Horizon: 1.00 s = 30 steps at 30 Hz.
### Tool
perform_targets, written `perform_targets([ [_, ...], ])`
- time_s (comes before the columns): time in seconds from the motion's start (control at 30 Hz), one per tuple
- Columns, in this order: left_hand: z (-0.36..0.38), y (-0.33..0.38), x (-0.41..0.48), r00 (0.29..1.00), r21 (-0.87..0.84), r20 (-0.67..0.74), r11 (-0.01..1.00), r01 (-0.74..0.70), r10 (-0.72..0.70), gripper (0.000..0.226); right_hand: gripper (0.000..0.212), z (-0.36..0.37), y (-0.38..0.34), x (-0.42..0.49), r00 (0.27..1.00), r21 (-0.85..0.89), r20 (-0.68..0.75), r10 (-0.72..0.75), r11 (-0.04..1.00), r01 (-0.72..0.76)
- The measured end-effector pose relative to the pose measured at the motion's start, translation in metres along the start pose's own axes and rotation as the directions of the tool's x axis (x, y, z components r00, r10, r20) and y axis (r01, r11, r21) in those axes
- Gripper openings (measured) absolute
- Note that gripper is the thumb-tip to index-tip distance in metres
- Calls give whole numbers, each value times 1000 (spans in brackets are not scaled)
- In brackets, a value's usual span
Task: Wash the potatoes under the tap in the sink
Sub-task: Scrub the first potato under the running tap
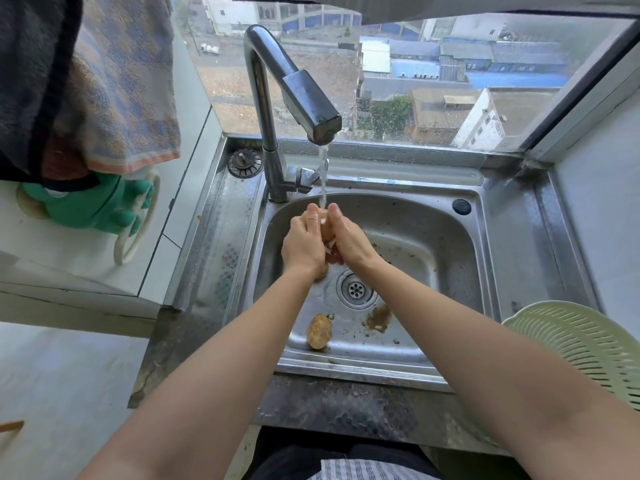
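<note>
Water is running from the tap point(294, 95) in a thin stream point(323, 174) and landing on the potato point(326, 232), which both hands are holding over the back of the sink point(450, 271). The left hand point(303, 242) is curling its fingers round the potato's left side. The right hand point(349, 237) is closing on it from the right, and the fingertips of the two are nearly meeting under the stream. A second potato point(319, 331) is lying on the sink floor near the front wall, left of the drain point(356, 289), touching nothing. A third potato point(322, 271) is showing only as a brown edge beneath the left wrist, mostly hidden. A patch of brown dirt point(379, 318) is sitting just right of and in front of the drain. A pale green colander point(581, 344) is sitting beside the sink's right front corner, cut off by the frame edge. A green rubber glove point(100, 209) is showing at left below a patterned towel point(121, 81). A round metal strainer plug point(245, 162) is lying on the sink ledge, left of the tap's base.
</note>
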<state>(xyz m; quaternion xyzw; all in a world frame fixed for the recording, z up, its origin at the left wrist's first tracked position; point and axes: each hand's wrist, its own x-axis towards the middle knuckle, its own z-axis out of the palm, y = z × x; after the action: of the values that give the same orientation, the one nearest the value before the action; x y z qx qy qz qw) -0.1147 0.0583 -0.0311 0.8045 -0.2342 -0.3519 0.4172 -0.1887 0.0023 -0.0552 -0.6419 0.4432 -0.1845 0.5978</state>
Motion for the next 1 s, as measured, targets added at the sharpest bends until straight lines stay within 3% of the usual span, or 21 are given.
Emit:
perform_targets([
  [0.07, 0, 1, -1, 999, 47, -26, 998, 43, -42, 68, 50, 2, -2, -2, 997, 93, 57, -44, 995, 38],
  [0.13, -2, 1, -3, 999, 59, -28, 997, 41, -40, 69, 51, 3, -2, 1, 999, 94, 17, -39, 995, 37],
  [0.23, -5, 0, -12, 997, 71, 57, 996, -56, 52, 53, 55, 1, 3, 6, 992, 24, -119, 46, 999, -44],
  [0.3, -4, -1, -17, 992, 17, 99, 997, -82, 80, 44, 55, -1, -2, 3, 992, 41, -127, 26, 999, -21],
  [0.47, 0, 9, -3, 997, -167, 26, 983, 82, -79, 60, 36, 0, -14, -9, 989, 152, 140, -51, 988, 30],
  [0.53, -1, 7, 3, 986, -230, 30, 959, 165, -162, 54, 35, 1, -9, -13, 982, 176, 188, -32, 984, -1],
  [0.6, -3, 9, 1, 982, -263, 53, 946, 190, -183, 51, 35, 2, -9, -14, 990, 173, 142, -7, 985, -18],
  [0.7, -3, 10, -7, 984, -235, 111, 958, 164, -141, 68, 32, 5, -12, -11, 999, 79, -24, -38, 996, 39],
  [0.83, 2, 10, -6, 969, -247, 138, 940, 233, -204, 50, 49, 6, -6, -5, 989, 52, -133, 63, 997, -56],
  [0.9, 3, 11, -4, 959, -316, 99, 906, 283, -265, 47, 54, 5, -8, -10, 996, 68, -74, 45, 997, -40],
  [1.0, -2, 13, -1, 920, -397, 89, 833, 385, -382, 40, 42, 1, -8, -17, 994, 163, 112, 6, 986, -24],
])
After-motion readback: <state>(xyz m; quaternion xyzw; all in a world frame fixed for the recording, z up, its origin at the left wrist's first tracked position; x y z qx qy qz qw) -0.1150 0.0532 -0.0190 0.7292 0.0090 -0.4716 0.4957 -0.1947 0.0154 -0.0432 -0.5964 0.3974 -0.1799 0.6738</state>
